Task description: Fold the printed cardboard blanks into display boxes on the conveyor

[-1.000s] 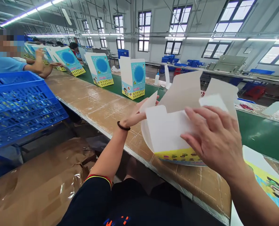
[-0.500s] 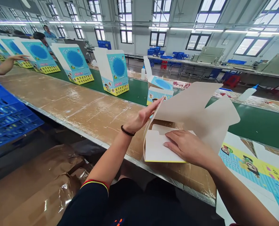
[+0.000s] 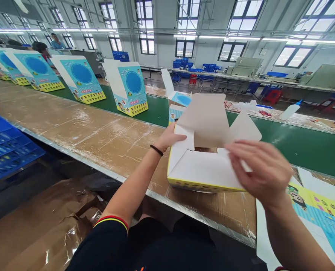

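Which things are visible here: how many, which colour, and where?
Worktable: one, brown, foreground
Belt: one, green, behind worktable
Open box: one, white inside, worktable's right end
Printed boxes: at least six, mainly blue, on belt
Flat cardboard: several, multicoloured, right
Crate: one, blue, left edge
Sheeting: count unclear, brown, lower left
Bottle: one, white, far right
Windows: several, dark-framed, background
Other people: at least three, one in blue, left
Left hand: one, on box's left flap
Right hand: one, blurred, at box's right

1. Holding left arm (image 3: 133, 180) extended forward, nearly straight.
2. Gripping with left hand (image 3: 168, 139), thumb pointing right, fingers mostly hidden.
3. Holding right arm (image 3: 290, 226) angled forward and inward.
4. Showing back of right hand (image 3: 262, 169), fingers close together, blurred.
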A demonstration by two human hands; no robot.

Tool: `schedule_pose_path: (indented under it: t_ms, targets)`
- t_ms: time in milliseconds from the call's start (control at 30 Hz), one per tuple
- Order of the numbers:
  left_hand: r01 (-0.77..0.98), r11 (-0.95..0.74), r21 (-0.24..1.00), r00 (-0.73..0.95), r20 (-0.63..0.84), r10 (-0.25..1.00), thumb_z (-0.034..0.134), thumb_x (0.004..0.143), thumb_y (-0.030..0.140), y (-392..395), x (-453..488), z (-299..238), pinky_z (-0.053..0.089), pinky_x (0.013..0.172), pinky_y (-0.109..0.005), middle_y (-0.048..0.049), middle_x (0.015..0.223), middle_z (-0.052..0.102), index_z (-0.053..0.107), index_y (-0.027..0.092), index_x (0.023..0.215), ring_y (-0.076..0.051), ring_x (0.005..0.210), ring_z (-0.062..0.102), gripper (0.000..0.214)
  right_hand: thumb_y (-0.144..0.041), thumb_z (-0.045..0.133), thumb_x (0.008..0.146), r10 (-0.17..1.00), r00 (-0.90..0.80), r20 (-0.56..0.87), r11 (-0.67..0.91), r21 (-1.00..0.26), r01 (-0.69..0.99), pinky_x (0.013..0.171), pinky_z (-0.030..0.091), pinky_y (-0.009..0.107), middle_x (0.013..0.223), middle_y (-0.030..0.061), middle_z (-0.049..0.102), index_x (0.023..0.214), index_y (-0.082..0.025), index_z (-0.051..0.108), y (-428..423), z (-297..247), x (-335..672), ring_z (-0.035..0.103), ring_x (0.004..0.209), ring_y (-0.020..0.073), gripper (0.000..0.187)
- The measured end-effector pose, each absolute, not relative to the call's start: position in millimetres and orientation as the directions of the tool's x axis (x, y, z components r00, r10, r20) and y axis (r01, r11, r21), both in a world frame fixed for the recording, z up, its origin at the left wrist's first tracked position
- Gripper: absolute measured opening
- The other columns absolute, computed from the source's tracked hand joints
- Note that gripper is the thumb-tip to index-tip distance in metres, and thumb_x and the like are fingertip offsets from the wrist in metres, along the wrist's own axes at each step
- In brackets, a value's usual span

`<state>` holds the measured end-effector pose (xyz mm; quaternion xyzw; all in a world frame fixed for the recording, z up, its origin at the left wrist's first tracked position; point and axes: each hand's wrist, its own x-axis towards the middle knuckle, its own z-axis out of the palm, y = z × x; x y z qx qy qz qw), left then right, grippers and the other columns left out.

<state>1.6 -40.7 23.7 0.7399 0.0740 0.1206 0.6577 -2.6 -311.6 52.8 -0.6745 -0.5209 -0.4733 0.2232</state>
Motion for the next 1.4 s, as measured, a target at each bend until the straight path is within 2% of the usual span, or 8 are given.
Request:
schedule_pose_path:
  t_ms: [167, 333, 467, 733, 833, 1000, 1167, 1400]
  targets:
    - [-0.053, -0.024, 0.998, 0.973, 0.057, 0.225, 0.076, 0.060, 0.017, -41, 6, 18, 0.059, 0.088, -0.039, -0.0042, 0.103, 0.075, 0.061, 0.017, 0.104, -0.024, 0.097, 0.070, 0.046, -0.039, 0.061, 0.096, -0.008, 0.473, 0.881, -0.289, -0.455, 0.842, 0.095, 0.057, 0.045, 0.113, 0.0114, 0.075, 0.120, -0.020, 0.069, -338, 49, 79, 0.071, 0.109, 0.0264, 0.032]
    - [-0.178, 0.050, 0.983, 0.965, 0.164, 0.204, 0.077, 0.060, 0.022, -36, 15, 2, 0.058, 0.087, -0.037, -0.0065, 0.114, 0.073, 0.060, 0.017, 0.121, -0.025, 0.101, 0.070, 0.063, -0.069, 0.075, 0.078, 0.514, 0.816, 0.263, -0.093, -0.929, 0.358, 0.094, 0.061, 0.047, 0.143, 0.0132, 0.060, 0.162, -0.028, 0.028, -322, 21, 120, 0.067, 0.119, 0.0308, 0.105]
    - [-0.380, 0.082, 0.921, 0.914, 0.361, 0.183, 0.077, 0.058, 0.023, -29, 20, -10, 0.055, 0.093, -0.035, -0.0066, 0.134, 0.067, 0.056, 0.026, 0.137, -0.026, 0.115, 0.066, 0.082, -0.065, 0.086, 0.070, 0.635, 0.729, 0.254, -0.082, -0.917, 0.391, 0.105, 0.055, 0.044, 0.156, 0.0089, 0.048, 0.163, -0.032, 0.026, -302, 13, 108, 0.057, 0.133, 0.0313, 0.116]
    - [-0.343, -0.236, 0.909, 0.896, 0.392, 0.209, 0.058, 0.075, 0.028, -38, 12, -13, 0.044, 0.112, -0.044, -0.0067, 0.118, 0.069, 0.073, 0.021, 0.065, -0.027, 0.123, 0.061, 0.020, -0.066, 0.067, 0.081, 0.596, 0.718, 0.358, -0.187, -0.808, 0.558, 0.120, 0.034, 0.057, 0.120, 0.0055, 0.073, 0.082, -0.030, 0.077, -307, 6, 106, 0.047, 0.141, 0.0360, 0.037]
    - [-0.300, -0.446, 0.843, 0.932, 0.359, 0.051, 0.067, 0.074, 0.037, -36, 10, -1, 0.043, 0.114, -0.047, -0.0091, 0.125, 0.065, 0.075, 0.020, 0.080, -0.029, 0.124, 0.059, 0.021, -0.068, 0.065, 0.078, 0.638, 0.734, 0.234, -0.345, -0.765, 0.544, 0.118, 0.037, 0.058, 0.130, 0.0063, 0.069, 0.094, -0.028, 0.077, -309, 14, 106, 0.053, 0.134, 0.0373, 0.045]
    - [-0.206, -0.807, 0.553, 0.978, 0.153, -0.145, 0.086, 0.059, 0.045, -34, 17, 25, 0.042, 0.115, -0.048, -0.0160, 0.141, 0.055, 0.055, 0.017, 0.137, -0.036, 0.135, 0.051, 0.087, -0.055, 0.076, 0.073, 0.714, 0.699, 0.042, -0.618, -0.430, 0.658, 0.111, 0.045, 0.057, 0.148, 0.0122, 0.055, 0.151, -0.024, 0.051, -296, 37, 105, 0.050, 0.133, 0.0398, 0.088]
    - [-0.109, -0.946, 0.304, 0.994, 0.043, -0.101, 0.087, 0.058, 0.052, -46, 21, 29, 0.046, 0.107, -0.054, -0.0170, 0.134, 0.057, 0.054, 0.019, 0.135, -0.041, 0.124, 0.057, 0.090, -0.045, 0.081, 0.071, 0.664, 0.748, -0.013, -0.734, -0.207, 0.647, 0.102, 0.049, 0.063, 0.138, 0.0166, 0.059, 0.149, -0.022, 0.053, -282, 41, 99, 0.051, 0.128, 0.0461, 0.087]
    - [-0.209, -0.810, 0.548, 0.974, 0.192, -0.121, 0.073, 0.074, 0.068, -43, 24, 14, 0.042, 0.113, -0.053, -0.0161, 0.129, 0.059, 0.060, 0.018, 0.129, -0.040, 0.127, 0.054, 0.076, -0.079, 0.061, 0.077, 0.552, 0.782, 0.290, -0.401, -0.729, 0.554, 0.117, 0.042, 0.054, 0.142, 0.0125, 0.059, 0.133, -0.022, 0.062, -287, 12, 111, 0.052, 0.134, 0.0355, 0.079]
